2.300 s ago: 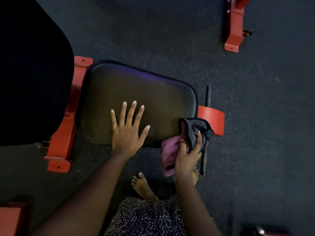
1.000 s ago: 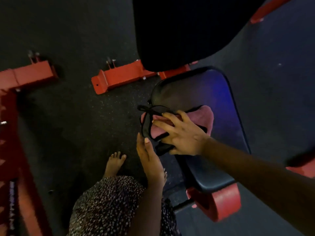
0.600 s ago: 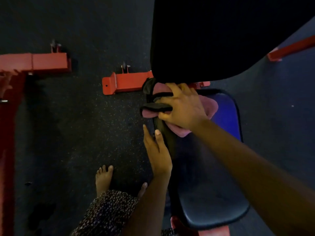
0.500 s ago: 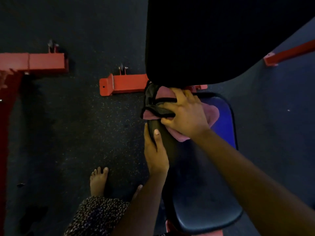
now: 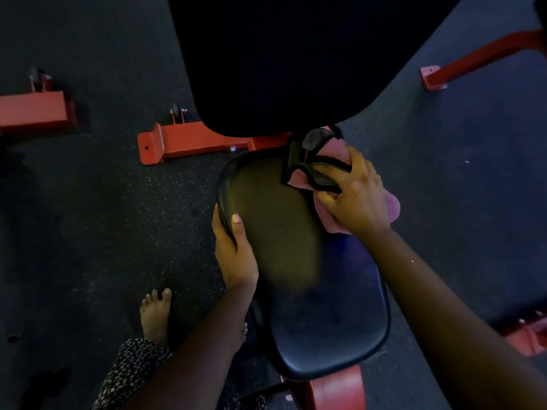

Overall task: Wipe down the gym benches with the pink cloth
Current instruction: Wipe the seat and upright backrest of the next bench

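A black padded bench seat (image 5: 296, 261) runs from the centre toward the lower right, and the dark back pad (image 5: 281, 54) rises above it. My right hand (image 5: 352, 199) grips the pink cloth (image 5: 390, 207), bunched with a dark cloth (image 5: 310, 167), and presses it on the seat's far right part near the back pad. My left hand (image 5: 233, 250) grips the seat's left edge, thumb on top and fingers under the rim.
Red frame feet lie on the dark speckled floor: one behind the seat (image 5: 177, 143), one at the far left (image 5: 35, 112), one at the upper right (image 5: 473, 60). A red bracket (image 5: 334, 392) sits under the seat's near end. My bare foot (image 5: 155, 315) stands left of the bench.
My right hand has slid the cloth from the seat's far left corner across to its far right side. My left hand has curled round the seat's left edge.
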Demonstrator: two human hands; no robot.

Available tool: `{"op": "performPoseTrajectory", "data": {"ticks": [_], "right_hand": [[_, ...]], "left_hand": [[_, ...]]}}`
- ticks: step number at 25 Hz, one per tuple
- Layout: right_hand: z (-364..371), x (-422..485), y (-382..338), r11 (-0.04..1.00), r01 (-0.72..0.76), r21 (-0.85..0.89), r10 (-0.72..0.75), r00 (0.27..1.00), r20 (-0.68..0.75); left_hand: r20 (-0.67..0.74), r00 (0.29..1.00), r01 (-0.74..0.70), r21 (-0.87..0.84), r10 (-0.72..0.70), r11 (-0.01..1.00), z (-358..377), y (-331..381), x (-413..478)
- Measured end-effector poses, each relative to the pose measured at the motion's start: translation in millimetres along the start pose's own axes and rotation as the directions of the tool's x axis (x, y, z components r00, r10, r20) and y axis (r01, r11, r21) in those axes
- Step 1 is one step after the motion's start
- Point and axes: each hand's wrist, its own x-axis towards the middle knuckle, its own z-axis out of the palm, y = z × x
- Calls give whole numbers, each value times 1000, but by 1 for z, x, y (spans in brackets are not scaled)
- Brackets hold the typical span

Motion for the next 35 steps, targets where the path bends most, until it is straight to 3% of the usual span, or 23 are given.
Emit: {"op": "performPoseTrajectory", "data": {"ticks": [6,9,12,15,18,24,29,35], "right_hand": [[18,-103,-30,995,81,50,-83,996,36],[8,-158,-43,986,114,124,-138,968,209],[-36,-173,-54,972,24,233,-91,956,279],[-95,-169,-76,932,-53,358,-7,986,165],[-159,-154,-101,869,-108,483,131,991,-14],[-240,-107,-135,726,-81,683,358,892,-275],[-252,-55,-159,732,-77,677,445,807,-389],[-220,19,-177,747,-26,664,541,603,-585]], "left_hand": [[89,994,65,-2,-64,998,-7,8,-1],[254,955,130,102,-152,986,-31,25,-8],[340,920,126,215,-195,968,-79,63,-36],[367,923,48,184,-114,982,-126,111,-70],[380,922,-106,57,77,993,-161,163,-96],[359,830,-414,-120,428,903,-179,282,-79],[458,709,-494,-220,536,841,-147,343,-27],[554,442,-654,-340,706,676,-99,354,15]]}}
